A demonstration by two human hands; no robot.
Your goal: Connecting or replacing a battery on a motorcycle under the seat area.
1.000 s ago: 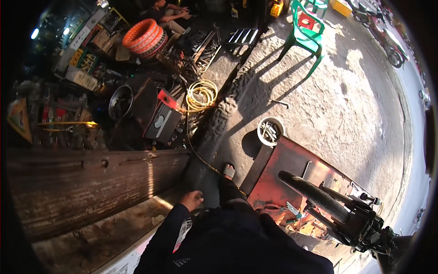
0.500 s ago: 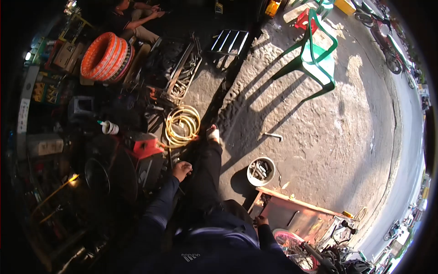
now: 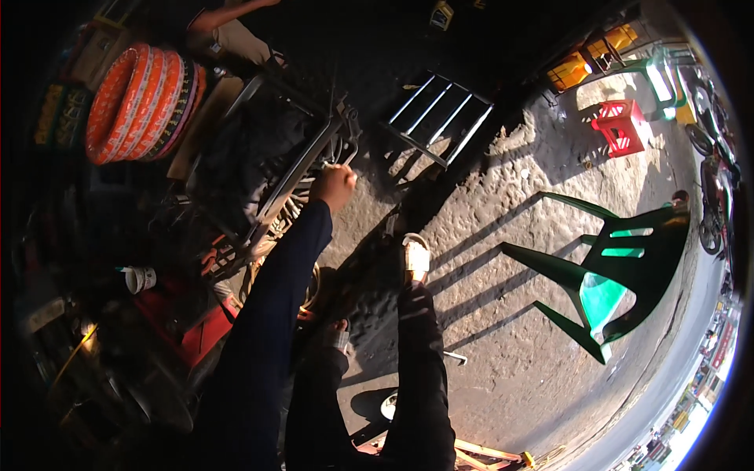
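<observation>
My left hand (image 3: 334, 187), at the end of a dark blue sleeve, is over the near right side of a metal tool tray (image 3: 271, 206) that holds several hand tools. Its fingers are curled closed; whether something small is inside them is hidden. Beside the hand, long wrenches and other tools (image 3: 302, 188) lie along the tray's edge. A dark, shadowed mass fills the part next to it. My right hand does not show. Both my legs reach forward, with a light sandal (image 3: 416, 255) on the right foot.
A green plastic chair (image 3: 640, 255) stands on the rough ground to the right, a red crate (image 3: 620, 128) beyond it. Ahead is a metal rack (image 3: 440, 118). Orange-wrapped tyres (image 3: 133, 102) lie far left, near another person's arm (image 3: 228, 14). A red metal box (image 3: 200, 334) sits nearer.
The view has moved forward and turned. My left hand has gone from beside my leg to the tool tray. My right hand has left the picture, and my right foot has stepped ahead.
</observation>
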